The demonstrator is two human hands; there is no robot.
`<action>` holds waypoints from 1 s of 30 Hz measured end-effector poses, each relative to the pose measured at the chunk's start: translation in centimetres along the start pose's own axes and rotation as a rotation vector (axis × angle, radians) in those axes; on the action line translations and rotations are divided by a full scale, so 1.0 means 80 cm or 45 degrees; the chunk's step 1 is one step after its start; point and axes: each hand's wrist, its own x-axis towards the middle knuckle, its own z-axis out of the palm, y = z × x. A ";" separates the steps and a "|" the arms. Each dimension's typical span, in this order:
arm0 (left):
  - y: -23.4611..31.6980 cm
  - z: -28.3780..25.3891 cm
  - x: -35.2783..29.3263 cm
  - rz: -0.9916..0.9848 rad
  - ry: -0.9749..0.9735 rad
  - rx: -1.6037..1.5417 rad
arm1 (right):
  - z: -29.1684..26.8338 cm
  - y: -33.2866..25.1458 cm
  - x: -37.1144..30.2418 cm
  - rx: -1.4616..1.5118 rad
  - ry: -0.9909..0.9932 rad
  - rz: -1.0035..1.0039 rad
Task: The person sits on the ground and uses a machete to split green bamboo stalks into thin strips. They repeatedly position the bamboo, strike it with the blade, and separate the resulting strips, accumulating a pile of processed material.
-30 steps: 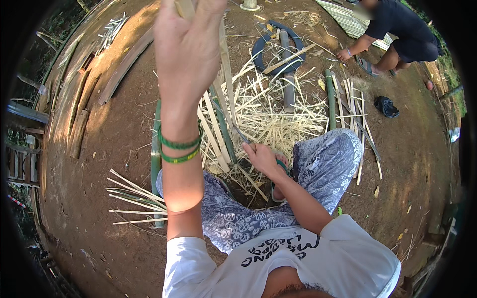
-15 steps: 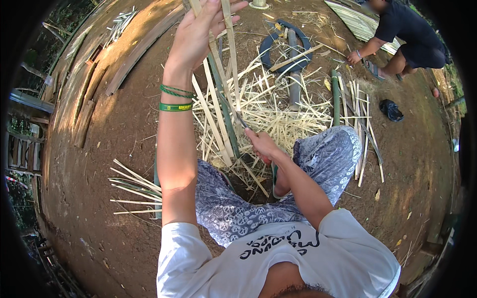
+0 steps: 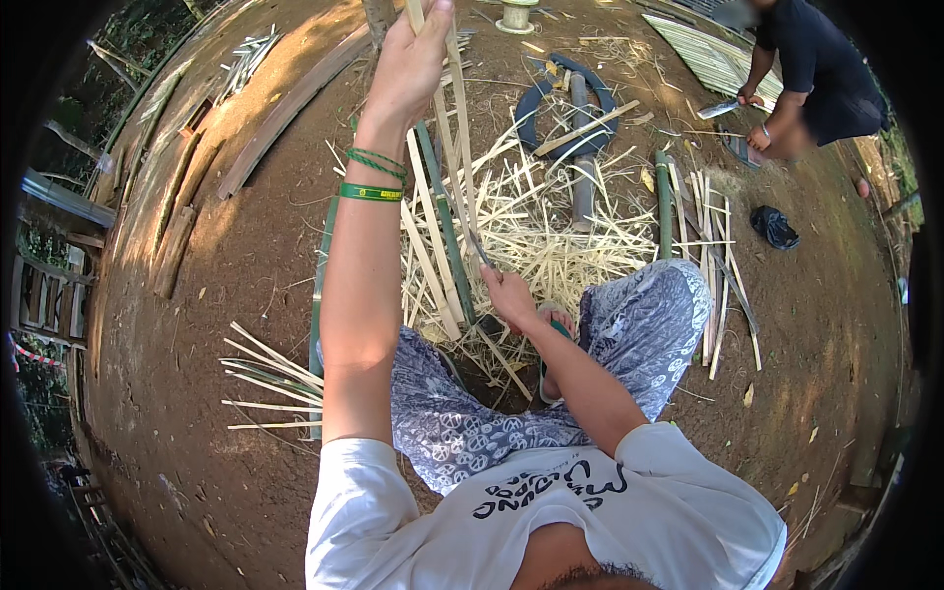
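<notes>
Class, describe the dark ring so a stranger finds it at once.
Start at the heap of pale strips. At its far edge lies the dark ring, with a grey pole crossing it. Unlike the straight pole, it is a thick loop.

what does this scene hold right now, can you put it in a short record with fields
left hand: closed around long pale strips
right hand: gripping a knife, blade near the strips' lower part; contact unclear
ground ahead: heap of pale slivers
beyond heap: black ring
right of heap: green pole, black bag
nearby: crouching person in dark clothes, holding a flat blade
</notes>
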 end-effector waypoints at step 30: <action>0.045 -0.041 -0.066 0.522 0.162 -0.069 | 0.009 0.110 0.026 -0.312 -0.425 0.357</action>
